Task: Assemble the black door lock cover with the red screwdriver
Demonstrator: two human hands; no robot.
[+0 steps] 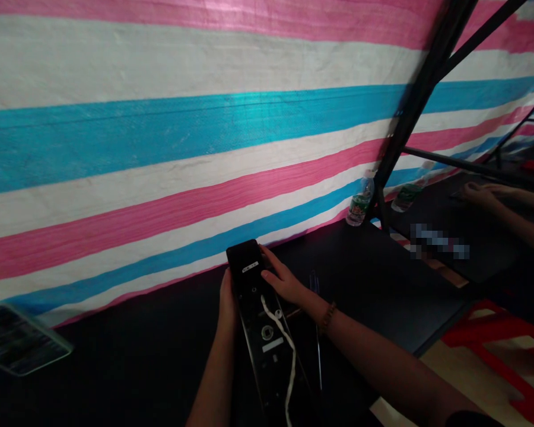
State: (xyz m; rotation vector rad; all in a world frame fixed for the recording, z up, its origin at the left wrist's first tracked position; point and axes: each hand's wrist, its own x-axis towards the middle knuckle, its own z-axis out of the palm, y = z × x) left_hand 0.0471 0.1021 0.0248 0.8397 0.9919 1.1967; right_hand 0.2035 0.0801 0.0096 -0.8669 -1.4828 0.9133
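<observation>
A long black device [247, 308] with a rounded top end lies tilted away from me over the dark table. It looks like a door lock panel, with small white labels, round fittings and a pale cable [289, 344] running down its face. My left hand [226, 302] is closed along its left edge, fingers partly hidden behind it. Gripping the upper right edge, my right hand [285, 283] has its thumb on the front face. A screwdriver [318, 350] with a clear bluish handle lies beside the device, partly behind my right forearm.
At the left on the table [115, 356] is a phone-like slab [22, 341]. A water bottle [360, 201] stands by a black metal frame [416, 107], another bottle [408, 193] beyond it. Another person's hands [485, 193] rest at the neighbouring table. Striped sheeting [182, 136] hangs behind; a red stool [485, 326] stands right.
</observation>
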